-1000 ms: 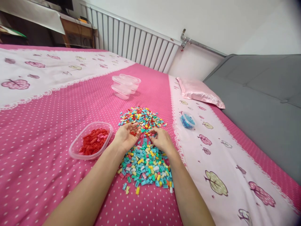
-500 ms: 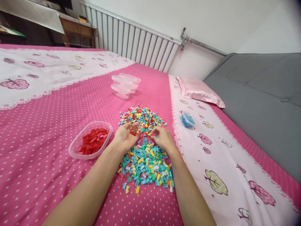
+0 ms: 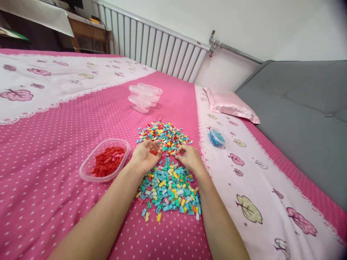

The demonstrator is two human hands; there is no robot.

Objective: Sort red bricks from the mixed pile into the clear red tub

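Note:
My left hand [image 3: 145, 156] is cupped palm-up with a few red toy building bricks [image 3: 154, 152] in it. Thumb and fingertips of my right hand [image 3: 189, 157] are closed in a pinch at the near edge of the far brick pile; what sits between them is too small to make out. That far pile [image 3: 165, 133] mixes red, blue, yellow and white bricks. Between my forearms spreads a nearer pile [image 3: 170, 187], mostly turquoise, green and yellow. Left of my left hand, a clear plastic box [image 3: 86, 169] holds red bricks [image 3: 108, 160] and a few pink ones.
Several clear containers [image 3: 145, 95] stand grouped farther back on the pink dotted bedspread [image 3: 67, 144]. To the right is a small clear box of blue bricks [image 3: 216, 138]. A pink pillow [image 3: 230, 104] lies near the grey headboard [image 3: 298, 108]; a radiator [image 3: 151, 39] lines the wall.
My right hand has shifted very slightly to the right, its fingers still pinched. My left hand stays nearly in place with the red bricks.

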